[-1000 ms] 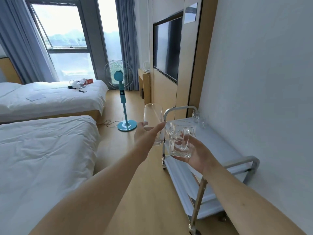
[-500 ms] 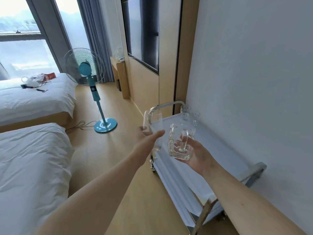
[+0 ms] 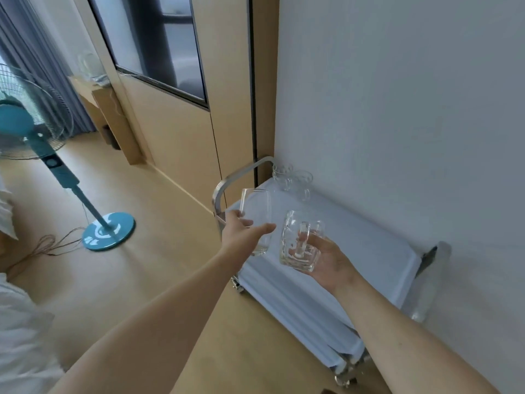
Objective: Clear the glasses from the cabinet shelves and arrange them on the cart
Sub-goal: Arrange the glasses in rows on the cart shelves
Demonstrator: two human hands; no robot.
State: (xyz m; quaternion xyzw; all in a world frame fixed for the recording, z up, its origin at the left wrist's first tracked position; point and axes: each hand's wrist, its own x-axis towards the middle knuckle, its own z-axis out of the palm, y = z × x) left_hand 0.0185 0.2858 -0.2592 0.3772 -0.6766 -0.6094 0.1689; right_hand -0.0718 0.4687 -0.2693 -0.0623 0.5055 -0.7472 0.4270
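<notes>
Glasses in transit above cart (image 3: 377,251): left hand (image 3: 241,234) gripped tall tumbler (image 3: 257,220), right hand (image 3: 326,255) cradled handled mug (image 3: 301,240), nearly touching; risk judged as clinking together, or knocking two glasses (image 3: 292,180) parked at far corner

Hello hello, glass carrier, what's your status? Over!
Left hand grips tall glass. Right hand holds glass mug. Both above cart; two glasses parked at far corner.

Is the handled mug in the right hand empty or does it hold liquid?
Empty, as far as visible: the handled mug, gripped by the right hand, is clear throughout, with no liquid line showing.
</notes>
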